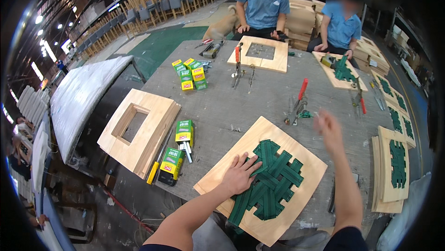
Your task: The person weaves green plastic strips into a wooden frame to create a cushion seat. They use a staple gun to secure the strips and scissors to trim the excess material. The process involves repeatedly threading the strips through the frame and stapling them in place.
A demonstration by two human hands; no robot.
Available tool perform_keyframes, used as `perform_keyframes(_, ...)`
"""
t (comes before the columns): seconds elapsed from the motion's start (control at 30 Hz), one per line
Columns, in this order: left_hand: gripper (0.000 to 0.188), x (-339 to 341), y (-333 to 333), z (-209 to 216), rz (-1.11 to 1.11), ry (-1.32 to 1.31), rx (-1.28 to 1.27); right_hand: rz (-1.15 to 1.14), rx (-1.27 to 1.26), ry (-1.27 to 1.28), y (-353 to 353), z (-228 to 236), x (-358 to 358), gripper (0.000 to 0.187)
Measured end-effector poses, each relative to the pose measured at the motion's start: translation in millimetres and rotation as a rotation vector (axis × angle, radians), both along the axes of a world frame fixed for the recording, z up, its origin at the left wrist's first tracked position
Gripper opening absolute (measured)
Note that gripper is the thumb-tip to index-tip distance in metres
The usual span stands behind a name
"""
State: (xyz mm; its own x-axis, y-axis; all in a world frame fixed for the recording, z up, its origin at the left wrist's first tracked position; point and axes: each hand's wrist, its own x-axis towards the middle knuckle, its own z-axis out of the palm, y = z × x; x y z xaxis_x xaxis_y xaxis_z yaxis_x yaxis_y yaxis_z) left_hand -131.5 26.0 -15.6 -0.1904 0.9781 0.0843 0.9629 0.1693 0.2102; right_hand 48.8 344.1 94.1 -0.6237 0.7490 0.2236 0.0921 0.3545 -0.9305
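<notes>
In front of me a square plywood panel (296,146) lies turned cornerwise on the grey table. Dark green elastic webbing straps (273,181) cross its middle in a woven pattern, with cut ends sticking out around the edge. My left hand (238,175) rests flat on the left side of the straps, fingers spread over a loose strap end. Above the table, beyond the panel's right corner, my right hand (327,126) is raised and smeared by motion. A red-handled toggle clamp (301,94) and a scrap of green strap (305,114) are near it.
Left of the panel are stacked wooden frames (116,139), green-yellow staple boxes (184,132), and a yellow-handled screwdriver (153,172). A staple gun (212,49) lies farther back. Two people in blue shirts sit across the table. Webbed panels (397,163) lean at the right edge.
</notes>
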Motion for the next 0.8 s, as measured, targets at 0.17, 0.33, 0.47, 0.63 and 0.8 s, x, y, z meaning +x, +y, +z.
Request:
perform_keyframes(0.17, 0.053, 5, -3, 0, 0.025, 0.02, 0.016, -0.139, -0.457, -0.057, -167, -65, 170, 0.018)
perform_keyframes(0.33, 0.052, 8, -10, 6, 0.067, -0.019, 0.064, -0.36, -0.832, -0.102, -311, -105, 259, 0.021)
perform_keyframes(0.47, 0.051, 31, -25, 20, 0.066, -0.06, 0.23, -0.129, -0.733, -0.141, -339, -114, 279, 0.021)
perform_keyframes(0.63, 0.036, 135, -91, 21, 0.222, -1.199, 0.303, -0.065, -0.478, -0.255, -332, -115, 296, 0.026)
perform_keyframes(0.8, 0.027, 211, -192, -22, 0.658, -2.029, 0.047, -0.032, -0.235, -0.488, -319, -109, 295, 0.026)
